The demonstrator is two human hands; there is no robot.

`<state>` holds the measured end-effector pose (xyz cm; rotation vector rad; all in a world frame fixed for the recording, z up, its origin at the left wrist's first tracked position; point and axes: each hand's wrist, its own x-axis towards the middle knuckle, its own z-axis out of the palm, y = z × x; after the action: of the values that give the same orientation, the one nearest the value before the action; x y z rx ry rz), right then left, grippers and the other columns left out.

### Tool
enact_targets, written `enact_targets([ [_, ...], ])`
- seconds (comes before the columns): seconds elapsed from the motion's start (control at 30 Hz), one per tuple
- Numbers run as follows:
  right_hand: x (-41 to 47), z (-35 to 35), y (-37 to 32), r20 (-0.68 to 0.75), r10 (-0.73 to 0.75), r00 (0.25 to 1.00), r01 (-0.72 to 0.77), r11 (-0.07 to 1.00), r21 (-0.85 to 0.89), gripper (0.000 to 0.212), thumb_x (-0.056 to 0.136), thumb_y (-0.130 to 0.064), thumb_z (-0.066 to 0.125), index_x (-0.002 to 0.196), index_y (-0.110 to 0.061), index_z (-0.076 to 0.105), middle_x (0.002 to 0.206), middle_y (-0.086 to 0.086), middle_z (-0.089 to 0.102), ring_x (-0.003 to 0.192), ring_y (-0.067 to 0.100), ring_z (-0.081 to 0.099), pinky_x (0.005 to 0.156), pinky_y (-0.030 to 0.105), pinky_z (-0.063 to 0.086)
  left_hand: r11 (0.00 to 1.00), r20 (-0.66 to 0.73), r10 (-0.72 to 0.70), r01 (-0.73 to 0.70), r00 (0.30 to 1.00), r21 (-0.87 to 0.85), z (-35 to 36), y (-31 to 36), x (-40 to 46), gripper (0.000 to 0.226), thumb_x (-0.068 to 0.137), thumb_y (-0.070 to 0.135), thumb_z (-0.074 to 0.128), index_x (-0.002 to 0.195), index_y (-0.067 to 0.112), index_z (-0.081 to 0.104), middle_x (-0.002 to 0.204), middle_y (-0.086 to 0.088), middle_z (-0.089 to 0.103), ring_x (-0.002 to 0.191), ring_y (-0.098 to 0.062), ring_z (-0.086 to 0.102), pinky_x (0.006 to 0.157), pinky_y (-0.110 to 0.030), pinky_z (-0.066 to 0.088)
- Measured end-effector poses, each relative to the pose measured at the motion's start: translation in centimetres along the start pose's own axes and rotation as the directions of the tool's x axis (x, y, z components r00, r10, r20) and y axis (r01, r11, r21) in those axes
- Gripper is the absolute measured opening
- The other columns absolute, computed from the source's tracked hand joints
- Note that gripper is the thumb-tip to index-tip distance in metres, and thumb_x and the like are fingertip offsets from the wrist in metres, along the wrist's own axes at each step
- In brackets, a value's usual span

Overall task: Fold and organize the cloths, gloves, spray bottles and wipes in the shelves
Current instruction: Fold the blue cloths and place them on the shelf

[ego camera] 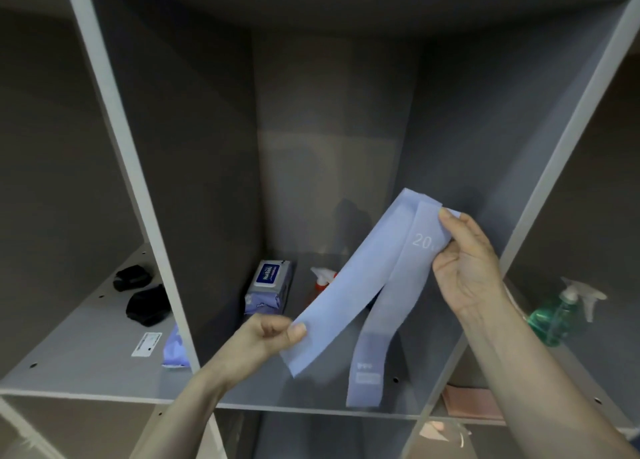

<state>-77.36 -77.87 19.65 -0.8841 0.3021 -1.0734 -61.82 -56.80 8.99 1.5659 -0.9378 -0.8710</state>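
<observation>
A long light-blue cloth strip (367, 285), folded over at its top, hangs in front of the middle shelf compartment. My right hand (467, 268) pinches its upper folded end, where "20" is printed. My left hand (266, 337) pinches the lower end of the front layer. The other layer dangles free down to the shelf's front edge. Behind the cloth, a wipes pack (268, 287) lies on the shelf floor, and a white and red spray bottle (323, 280) is partly hidden.
The left compartment holds two black rolled gloves (145, 304), a white label (147, 344) and a purple pack (175, 351). A green spray bottle (557, 314) stands in the right compartment, with a pink cloth (471, 403) near its front. Grey shelf dividers (138, 181) flank the middle bay.
</observation>
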Motion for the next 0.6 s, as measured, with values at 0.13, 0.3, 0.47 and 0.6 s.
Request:
enact_targets([
  [0.13, -0.5, 0.1, -0.1, 0.077, 0.039, 0.996, -0.037, 0.999, -0.016, 0.021, 0.091, -0.007, 0.055, 0.071, -0.014, 0.057, 0.067, -0.004, 0.066, 0.065, 0.006, 0.063, 0.062, 0.019, 0.054, 1.0, -0.099, -0.003, 0.003, 0.995, 0.0, 0.0, -0.9, 0.3, 0.018, 0.081, 0.023, 0.072, 0.085, 0.005, 0.076, 0.086, -0.014, 0.075, 0.073, -0.018, 0.069, 0.076, -0.037, 0.052],
  [0.3, -2.0, 1.0, 0.6, 0.255, 0.131, 0.958, -0.101, 0.986, -0.13, 0.019, 0.082, -0.012, 0.058, 0.065, -0.017, 0.062, 0.068, -0.002, 0.064, 0.066, 0.008, 0.06, 0.063, 0.019, 0.052, 0.993, -0.204, 0.059, -0.037, 0.977, 0.113, 0.1, -0.1, 0.9, 0.016, 0.081, 0.025, 0.074, 0.095, 0.031, 0.073, 0.085, 0.003, 0.073, 0.083, -0.014, 0.066, 0.082, -0.029, 0.051],
  [0.47, -3.3, 1.6, 2.3, 0.332, 0.203, 0.921, -0.141, 0.969, -0.202, 0.011, 0.075, -0.015, 0.063, 0.065, -0.014, 0.06, 0.065, -0.001, 0.062, 0.06, 0.008, 0.058, 0.057, 0.018, 0.049, 0.962, -0.419, 0.266, -0.265, 0.868, 0.063, 1.3, 4.9, 1.6, 0.021, 0.085, 0.018, 0.068, 0.106, 0.021, 0.069, 0.092, 0.006, 0.074, 0.081, -0.001, 0.065, 0.081, -0.024, 0.05],
  [0.6, -3.8, 1.5, 3.3, 0.37, 0.237, 0.898, -0.119, 0.942, -0.313, 0.014, 0.074, -0.02, 0.075, 0.069, -0.014, 0.063, 0.071, 0.004, 0.064, 0.064, 0.013, 0.059, 0.06, 0.022, 0.049, 0.92, -0.405, 0.306, -0.378, 0.862, -0.108, 3.2, 9.0, 1.8, 0.029, 0.084, 0.025, 0.065, 0.111, 0.016, 0.068, 0.094, 0.009, 0.073, 0.085, 0.002, 0.066, 0.069, -0.011, 0.049],
])
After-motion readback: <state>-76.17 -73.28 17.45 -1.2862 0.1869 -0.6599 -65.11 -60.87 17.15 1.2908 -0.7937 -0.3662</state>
